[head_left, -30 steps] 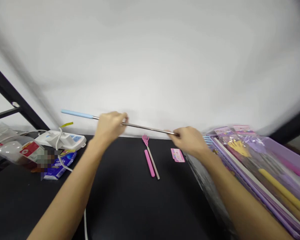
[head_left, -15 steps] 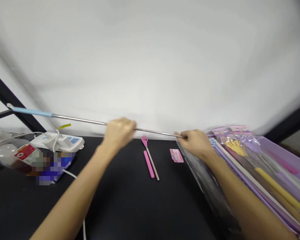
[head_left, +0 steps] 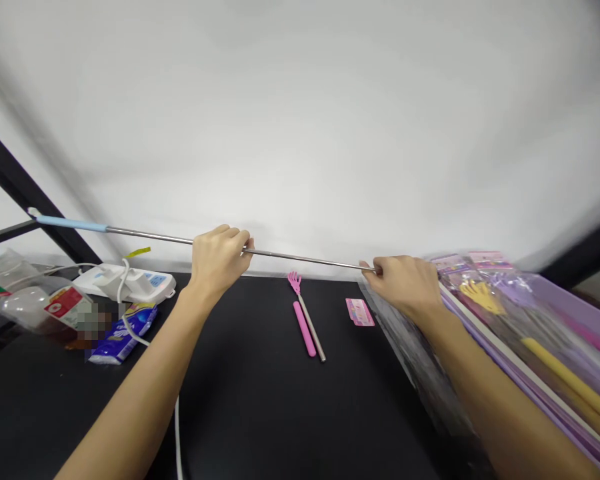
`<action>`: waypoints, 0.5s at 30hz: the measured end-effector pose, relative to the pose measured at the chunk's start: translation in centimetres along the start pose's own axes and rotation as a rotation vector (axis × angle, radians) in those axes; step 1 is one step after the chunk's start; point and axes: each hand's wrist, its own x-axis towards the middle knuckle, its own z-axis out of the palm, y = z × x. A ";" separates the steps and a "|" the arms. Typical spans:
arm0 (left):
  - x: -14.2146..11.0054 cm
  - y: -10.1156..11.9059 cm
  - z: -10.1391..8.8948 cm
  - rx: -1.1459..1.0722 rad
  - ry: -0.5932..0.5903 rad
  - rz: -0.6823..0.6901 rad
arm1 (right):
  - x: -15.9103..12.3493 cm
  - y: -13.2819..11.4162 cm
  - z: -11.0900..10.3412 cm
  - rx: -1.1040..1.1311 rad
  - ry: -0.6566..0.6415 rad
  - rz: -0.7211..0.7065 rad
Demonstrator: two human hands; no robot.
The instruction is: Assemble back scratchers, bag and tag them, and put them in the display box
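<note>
A telescopic back scratcher with a light blue handle [head_left: 73, 223] and a thin metal rod [head_left: 305, 258] is held sideways above the table, sloping slightly down to the right. My left hand [head_left: 221, 257] is closed around the middle of the rod. At the right end, my right hand [head_left: 405, 283] grips it, and its fist hides that tip. Below, between my hands, lie a pink claw-shaped head on a metal rod [head_left: 312, 327] and, alongside, a separate pink handle sleeve [head_left: 305, 329]. To their right is a small pink card [head_left: 360, 312].
On the right, a purple bin [head_left: 563, 300] holds several bagged back scratchers, with clear plastic bags [head_left: 410, 353] beside it. A power strip [head_left: 145, 285], a plastic bottle [head_left: 35, 308] and a blue packet [head_left: 123, 337] lie left. A white cable crosses the black table [head_left: 260, 407].
My left hand has shifted left along the rod, and my right hand slightly right, so they are farther apart. The view has moved a little, bringing the table items slightly right.
</note>
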 end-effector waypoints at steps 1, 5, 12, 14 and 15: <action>0.0 -0.2 0.0 0.003 0.002 -0.017 | 0.1 0.2 0.0 -0.003 -0.019 0.007; -0.1 -0.2 -0.1 0.027 0.030 -0.067 | 0.0 0.5 0.3 0.069 -0.119 -0.010; -0.9 5.9 -1.1 -0.038 -0.072 0.192 | -1.3 -4.0 -0.1 0.104 -0.066 -0.113; -0.9 6.7 -1.5 -0.080 -0.096 0.299 | -1.3 -4.6 -0.1 0.109 -0.040 -0.155; -0.8 6.5 -1.6 -0.083 -0.103 0.311 | -1.2 -4.4 -0.1 0.100 -0.040 -0.154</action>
